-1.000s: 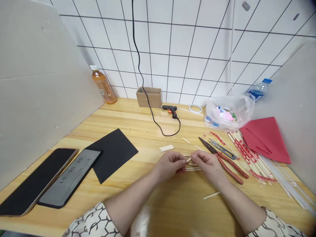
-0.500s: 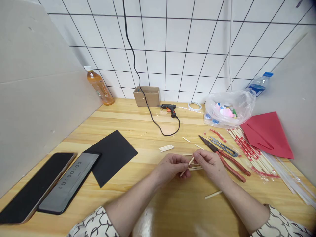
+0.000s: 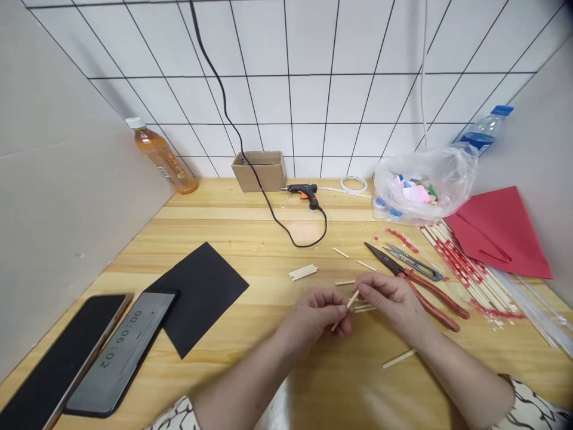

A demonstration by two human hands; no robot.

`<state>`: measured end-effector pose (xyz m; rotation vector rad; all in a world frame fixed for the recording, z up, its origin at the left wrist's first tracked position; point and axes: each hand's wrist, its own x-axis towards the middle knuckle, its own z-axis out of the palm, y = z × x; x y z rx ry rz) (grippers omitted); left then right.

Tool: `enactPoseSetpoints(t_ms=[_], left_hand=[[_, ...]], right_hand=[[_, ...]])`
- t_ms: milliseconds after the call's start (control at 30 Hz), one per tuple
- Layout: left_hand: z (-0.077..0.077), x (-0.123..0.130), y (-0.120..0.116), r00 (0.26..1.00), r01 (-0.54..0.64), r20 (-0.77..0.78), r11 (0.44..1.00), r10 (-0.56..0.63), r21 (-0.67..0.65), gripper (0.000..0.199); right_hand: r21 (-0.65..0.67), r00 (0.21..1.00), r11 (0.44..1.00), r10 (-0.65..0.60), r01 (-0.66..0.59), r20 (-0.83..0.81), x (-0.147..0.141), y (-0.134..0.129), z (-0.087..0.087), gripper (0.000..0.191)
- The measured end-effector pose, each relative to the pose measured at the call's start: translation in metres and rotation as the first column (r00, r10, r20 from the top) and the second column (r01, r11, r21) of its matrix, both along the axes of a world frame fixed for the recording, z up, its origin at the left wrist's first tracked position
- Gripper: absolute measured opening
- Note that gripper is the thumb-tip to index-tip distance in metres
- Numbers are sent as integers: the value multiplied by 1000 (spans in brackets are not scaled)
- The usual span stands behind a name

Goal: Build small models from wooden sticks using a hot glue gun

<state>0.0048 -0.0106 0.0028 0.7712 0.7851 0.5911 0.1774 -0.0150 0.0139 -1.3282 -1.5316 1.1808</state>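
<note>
A short wooden stick [image 3: 352, 300] is pinched between my two hands above the table. My left hand [image 3: 324, 310] grips its lower part between thumb and fingers. At its upper end, the thumb and fingertips of my right hand [image 3: 390, 298] close on it. Several cut sticks [image 3: 364, 309] lie just behind and under the hands, partly hidden. A small row of short sticks [image 3: 303, 272] rests farther back, left of the hands. Another loose stick [image 3: 398, 358] lies beneath my right forearm. Red-handled pliers [image 3: 416, 283] are right of my right hand, beside small thread snips [image 3: 414, 263].
A black glue gun [image 3: 303, 191] with its cord lies at the back near a cardboard box [image 3: 259, 171]. Black paper [image 3: 201, 298] and two phones, one a running timer [image 3: 120, 352], are left. Right are long sticks [image 3: 470, 269], red sheets [image 3: 501, 230] and a plastic bag [image 3: 425, 185].
The view has shifted and tilted slightly. Both hands keep their hold on the short stick with little movement. The phone timer has advanced by one second.
</note>
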Motion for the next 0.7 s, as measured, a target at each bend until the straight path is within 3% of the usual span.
enactPoseSetpoints(t_ms=[200, 367, 600, 700], left_hand=[[0, 1, 0, 1000, 8, -22, 1000, -9, -15, 26], [-1, 0, 2, 998, -13, -66, 998, 17, 64, 27], [-2, -5, 9, 984, -164, -51, 981, 170, 106, 26], [-2, -5, 9, 983, -170, -58, 980, 176, 100, 27]], right_hand=[[10, 999, 1000, 4, -5, 53, -1, -1, 1, 29], [23, 999, 1000, -5, 4, 54, 1, -3, -2, 25], [110, 984, 978, -172, 176, -39, 10, 2, -5, 25], [165, 963, 951, -249, 263, -101, 14, 7, -7, 21]])
